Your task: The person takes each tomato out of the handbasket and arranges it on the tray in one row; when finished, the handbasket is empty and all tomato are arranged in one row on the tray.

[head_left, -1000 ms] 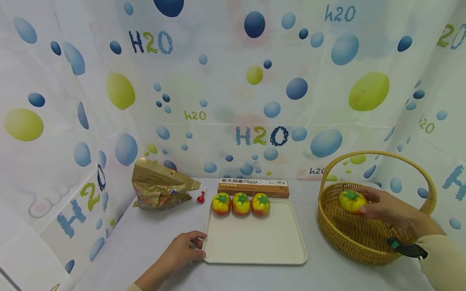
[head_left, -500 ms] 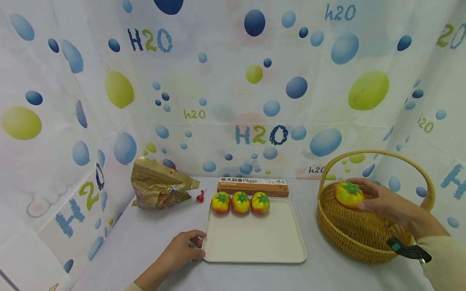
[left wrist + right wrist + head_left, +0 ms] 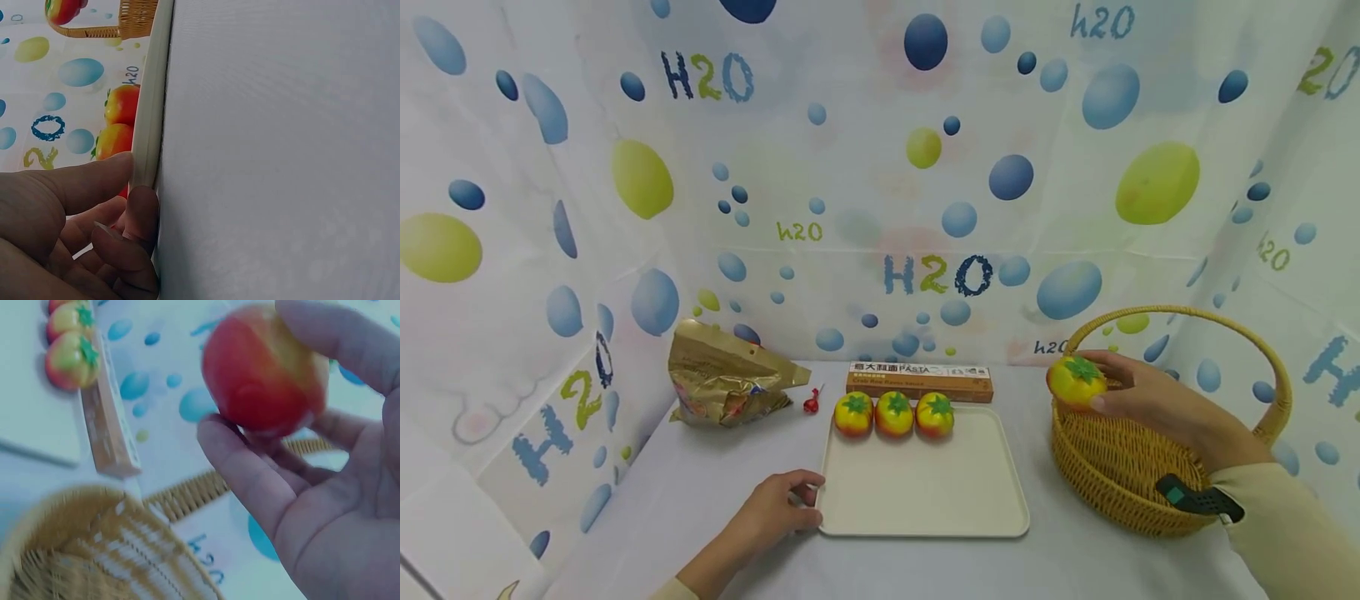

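Observation:
My right hand (image 3: 1157, 404) grips a yellow-red tomato (image 3: 1077, 382) with a green star-shaped top, above the left rim of a wicker basket (image 3: 1105, 479). In the right wrist view the tomato's red underside (image 3: 265, 375) shows between thumb and fingers. My left hand (image 3: 778, 510) pinches the left edge of a cream tray (image 3: 925, 492); the left wrist view shows thumb and forefinger on the tray's rim (image 3: 153, 94). Three similar tomatoes, a left one (image 3: 853, 414), a middle one (image 3: 894, 414) and a right one (image 3: 935, 415), sit in a row along the tray's back edge.
Behind the tray lies a pasta box (image 3: 919, 382). A crumpled gold bag (image 3: 730, 379) stands at the back left, with a red-wrapped lollipop (image 3: 811, 402) beside it. The basket's tall handle (image 3: 1180, 310) arches up on the right. A printed curtain (image 3: 850, 167) hangs behind.
My right hand has lifted the tomato from inside the basket and carried it left to the basket's rim. The left hand has stayed on the tray's edge.

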Action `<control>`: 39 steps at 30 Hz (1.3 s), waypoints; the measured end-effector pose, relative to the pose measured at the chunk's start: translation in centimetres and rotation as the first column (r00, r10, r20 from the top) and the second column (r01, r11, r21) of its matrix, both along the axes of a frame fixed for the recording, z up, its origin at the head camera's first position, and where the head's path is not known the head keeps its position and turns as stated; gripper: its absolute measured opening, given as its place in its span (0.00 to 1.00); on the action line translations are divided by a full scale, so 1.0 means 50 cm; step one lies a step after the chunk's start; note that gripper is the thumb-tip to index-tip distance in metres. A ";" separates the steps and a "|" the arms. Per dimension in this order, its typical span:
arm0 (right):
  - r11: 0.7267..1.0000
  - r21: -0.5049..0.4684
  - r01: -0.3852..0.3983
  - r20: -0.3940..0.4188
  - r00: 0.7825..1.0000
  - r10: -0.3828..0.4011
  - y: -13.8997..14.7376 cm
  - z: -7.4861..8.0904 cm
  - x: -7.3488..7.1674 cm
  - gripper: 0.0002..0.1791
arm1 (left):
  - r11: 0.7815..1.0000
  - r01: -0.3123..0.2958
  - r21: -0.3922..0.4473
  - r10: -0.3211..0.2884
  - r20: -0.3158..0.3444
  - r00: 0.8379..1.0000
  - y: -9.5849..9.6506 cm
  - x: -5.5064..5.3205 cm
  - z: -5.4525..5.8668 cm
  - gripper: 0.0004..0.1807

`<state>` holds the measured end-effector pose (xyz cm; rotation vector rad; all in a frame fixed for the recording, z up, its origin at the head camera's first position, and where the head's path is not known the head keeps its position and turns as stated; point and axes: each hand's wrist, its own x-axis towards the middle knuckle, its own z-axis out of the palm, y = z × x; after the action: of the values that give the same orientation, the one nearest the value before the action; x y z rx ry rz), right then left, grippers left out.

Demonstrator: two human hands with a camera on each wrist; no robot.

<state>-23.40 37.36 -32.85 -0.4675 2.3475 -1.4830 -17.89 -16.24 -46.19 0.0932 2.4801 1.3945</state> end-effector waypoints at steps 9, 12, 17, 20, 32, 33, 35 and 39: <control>0.993 -0.068 0.093 0.021 0.996 -0.092 -0.101 -0.004 -0.038 0.44 | 1.000 0.009 0.016 -0.009 -0.001 1.000 0.003 -0.004 0.002 0.26; 0.992 -0.051 0.118 0.026 0.993 -0.117 -0.134 -0.009 -0.050 0.45 | 1.000 0.013 0.013 -0.013 -0.008 1.000 0.003 -0.004 0.000 0.26; 0.984 -0.023 0.176 0.055 0.983 -0.175 -0.176 -0.026 -0.072 0.49 | 1.000 0.010 0.008 -0.009 -0.014 1.000 0.002 -0.005 -0.005 0.26; 0.980 -0.012 0.198 0.063 0.978 -0.197 -0.197 -0.039 -0.080 0.49 | 1.000 0.008 0.009 -0.008 -0.011 1.000 0.001 -0.005 -0.008 0.26; 0.954 0.141 0.263 0.110 0.954 -0.279 -0.246 -0.122 -0.103 0.48 | 1.000 0.013 0.008 -0.013 -0.009 1.000 -0.004 -0.003 -0.013 0.27; 0.952 0.160 0.263 0.109 0.953 -0.282 -0.248 -0.128 -0.104 0.48 | 1.000 0.014 0.008 -0.013 -0.012 1.000 -0.004 -0.003 -0.012 0.27; 0.942 0.203 0.267 0.107 0.950 -0.292 -0.251 -0.141 -0.105 0.47 | 1.000 0.013 0.011 -0.013 -0.013 1.000 -0.004 -0.003 -0.012 0.27; 0.926 0.280 0.254 0.093 0.953 -0.289 -0.257 -0.163 -0.108 0.47 | 1.000 0.012 0.014 -0.012 -0.010 1.000 -0.006 -0.002 -0.010 0.27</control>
<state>-28.81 24.50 -40.99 0.0283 2.5289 -1.2324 -18.00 -16.53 -46.70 0.1178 2.4738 1.4099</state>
